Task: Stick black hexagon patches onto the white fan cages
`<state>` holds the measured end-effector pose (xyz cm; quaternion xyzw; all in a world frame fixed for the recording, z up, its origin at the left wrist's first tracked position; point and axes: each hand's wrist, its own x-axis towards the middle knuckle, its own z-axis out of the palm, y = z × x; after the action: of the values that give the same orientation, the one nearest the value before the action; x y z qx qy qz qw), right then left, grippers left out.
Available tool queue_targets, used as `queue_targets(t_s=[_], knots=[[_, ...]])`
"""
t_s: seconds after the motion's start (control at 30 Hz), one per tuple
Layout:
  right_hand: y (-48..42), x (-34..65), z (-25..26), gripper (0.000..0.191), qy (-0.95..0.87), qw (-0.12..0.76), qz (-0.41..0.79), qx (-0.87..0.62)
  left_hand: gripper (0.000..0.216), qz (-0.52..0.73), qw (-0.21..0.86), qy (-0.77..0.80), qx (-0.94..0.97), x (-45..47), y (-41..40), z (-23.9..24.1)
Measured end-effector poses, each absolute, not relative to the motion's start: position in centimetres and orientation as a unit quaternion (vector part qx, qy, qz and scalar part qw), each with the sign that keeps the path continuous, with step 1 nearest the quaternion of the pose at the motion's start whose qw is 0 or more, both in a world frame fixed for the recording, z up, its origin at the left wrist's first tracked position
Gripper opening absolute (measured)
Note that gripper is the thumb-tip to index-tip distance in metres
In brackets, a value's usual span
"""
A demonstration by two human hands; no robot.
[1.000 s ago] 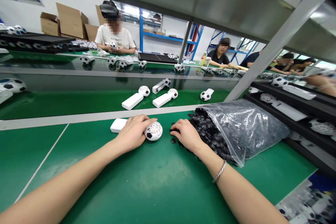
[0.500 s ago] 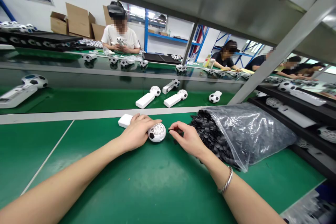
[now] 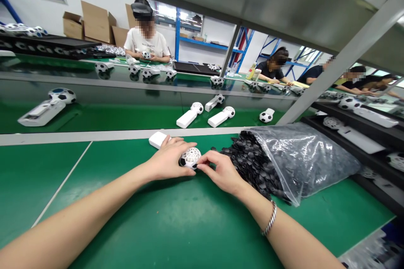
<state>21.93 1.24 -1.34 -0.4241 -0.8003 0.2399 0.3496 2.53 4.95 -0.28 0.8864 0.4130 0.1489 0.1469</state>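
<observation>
A white handheld fan (image 3: 190, 157) with a football-patterned, grilled head lies on the green worktop. My left hand (image 3: 168, 158) is closed over its neck, thumb and fingers round the head, and the end of the white handle shows beyond my fingers. My right hand (image 3: 220, 171) pinches a small black piece (image 3: 198, 165) against the right side of the head. Whether that piece sits in the shell is hidden by the fingertips. Just right of this hand, loose black pieces (image 3: 249, 164) spill from a clear plastic bag (image 3: 312, 164).
Beyond a pale rail (image 3: 94, 136), several similar fans (image 3: 187, 118) lie on a green belt. Black trays (image 3: 350, 128) with fans are stacked at the right. A slanted metal post (image 3: 334, 50) and an overhead shelf frame the station. Co-workers sit across the line.
My right hand has moved left, bringing the black piece against the fan head. My left thumb now reaches under the head. Fans on the belt have shifted right.
</observation>
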Motion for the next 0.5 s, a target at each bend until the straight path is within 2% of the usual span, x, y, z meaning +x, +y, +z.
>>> queue_targets(t_s=[0.37,0.5], knots=[[1.43,21.49,-1.76,0.003,-0.759,0.372,0.282,-0.454,0.061,0.184,0.137,0.442,0.867,3.12,4.59,-0.49],[1.54,21.53,-1.94,0.019,-0.754,0.394,0.245,-0.466,0.06,0.188,0.137,0.44,0.868,3.21,4.58,-0.49]])
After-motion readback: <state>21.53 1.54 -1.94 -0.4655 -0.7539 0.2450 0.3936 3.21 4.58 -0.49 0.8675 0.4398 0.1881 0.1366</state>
